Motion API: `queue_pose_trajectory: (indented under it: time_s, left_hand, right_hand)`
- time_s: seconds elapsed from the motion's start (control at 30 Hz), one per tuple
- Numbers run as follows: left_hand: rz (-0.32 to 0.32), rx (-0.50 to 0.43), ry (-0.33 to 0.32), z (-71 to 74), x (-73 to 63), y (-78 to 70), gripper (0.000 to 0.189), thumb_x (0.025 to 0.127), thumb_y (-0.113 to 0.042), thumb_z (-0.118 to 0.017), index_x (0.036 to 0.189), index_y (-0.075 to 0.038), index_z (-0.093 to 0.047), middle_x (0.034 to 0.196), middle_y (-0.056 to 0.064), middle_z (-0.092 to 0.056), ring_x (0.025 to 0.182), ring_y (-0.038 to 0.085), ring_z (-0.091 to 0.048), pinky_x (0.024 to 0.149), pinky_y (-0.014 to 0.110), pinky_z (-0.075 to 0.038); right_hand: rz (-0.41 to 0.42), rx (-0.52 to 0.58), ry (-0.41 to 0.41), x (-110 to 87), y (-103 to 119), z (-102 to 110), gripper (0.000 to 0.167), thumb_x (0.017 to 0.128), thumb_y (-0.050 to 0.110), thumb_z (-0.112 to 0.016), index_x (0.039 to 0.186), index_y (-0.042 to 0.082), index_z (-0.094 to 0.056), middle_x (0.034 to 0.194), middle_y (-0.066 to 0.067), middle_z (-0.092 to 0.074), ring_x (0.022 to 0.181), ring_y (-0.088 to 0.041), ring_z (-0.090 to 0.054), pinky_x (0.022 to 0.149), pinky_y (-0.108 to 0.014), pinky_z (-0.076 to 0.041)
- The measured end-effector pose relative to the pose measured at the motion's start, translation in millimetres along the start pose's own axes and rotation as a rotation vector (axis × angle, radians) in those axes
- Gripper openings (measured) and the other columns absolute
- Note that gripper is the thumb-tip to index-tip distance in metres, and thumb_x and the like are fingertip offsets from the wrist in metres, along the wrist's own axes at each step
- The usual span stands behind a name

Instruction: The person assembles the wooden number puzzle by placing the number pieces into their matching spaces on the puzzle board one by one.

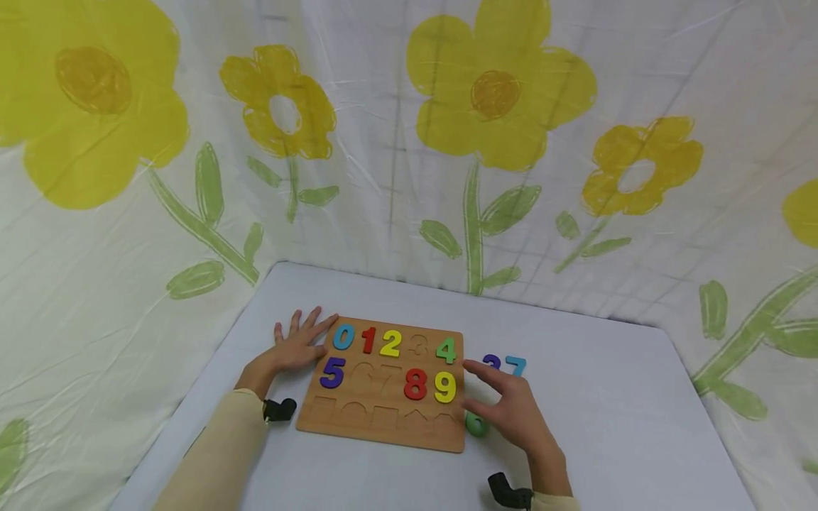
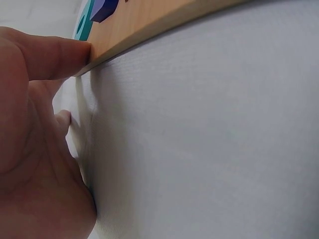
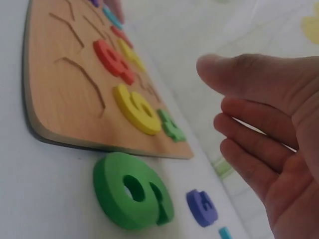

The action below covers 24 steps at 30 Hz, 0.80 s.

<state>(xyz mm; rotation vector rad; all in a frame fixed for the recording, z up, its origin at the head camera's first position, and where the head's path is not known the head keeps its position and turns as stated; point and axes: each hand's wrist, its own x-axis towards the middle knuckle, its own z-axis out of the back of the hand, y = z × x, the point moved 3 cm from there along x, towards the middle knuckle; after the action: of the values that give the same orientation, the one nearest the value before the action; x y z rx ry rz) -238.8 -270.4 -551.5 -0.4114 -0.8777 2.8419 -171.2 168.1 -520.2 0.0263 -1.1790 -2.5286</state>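
Note:
A wooden number board (image 1: 358,420) lies on the table, holding several coloured numerals, among them a yellow 9 (image 1: 444,387) and a green 4 (image 1: 446,350). My left hand (image 1: 290,355) is spread at the board's upper left, its thumb (image 2: 65,56) against the edge. Over the right edge hovers my right hand (image 1: 514,411), thumb and fingers apart with nothing between them. The right wrist view shows a loose green 6 (image 3: 110,191) lying beside the board, below this hand. Past the fingers are a purple 3 (image 1: 491,360) and a blue 7 (image 1: 515,365).
Bare recesses for the 3 (image 1: 418,345), 6 and 7 show in the board, with a row of outlined shapes (image 1: 383,417) along its bottom. The white table (image 1: 626,404) extends to the right. Behind it hangs a flowered curtain (image 1: 364,142).

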Motion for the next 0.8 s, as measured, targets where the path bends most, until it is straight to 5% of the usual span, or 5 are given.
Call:
queue_pose_trajectory:
  time_s: [0.27,0.8]
  left_hand:
    - [0.002,0.004,0.003,-0.3,-0.2,-0.7,0.074,0.105,-0.022,-0.058,0.173,-0.016,-0.031,0.183,0.027,-0.001,0.162,0.063,0.016,0.117,0.086,0.020]
    - [0.011,0.003,0.001,0.1,-0.3,-1.9,0.074,0.104,-0.021,-0.058,0.173,-0.016,-0.032,0.183,0.027,0.000,0.162,0.063,0.017,0.117,0.085,0.021]
  right_hand:
    - [-0.006,0.008,0.010,-18.7,-3.0,16.4,0.065,0.086,0.022,-0.095,0.146,0.019,-0.071,0.144,0.007,-0.074,0.138,-0.025,-0.069,0.113,-0.056,-0.055]
    - [-0.199,0.060,0.035,-42.6,-25.2,14.1,0.066,0.084,0.032,-0.096,0.146,0.023,-0.072,0.142,0.007,-0.075,0.140,-0.023,-0.068,0.116,-0.052,-0.052]
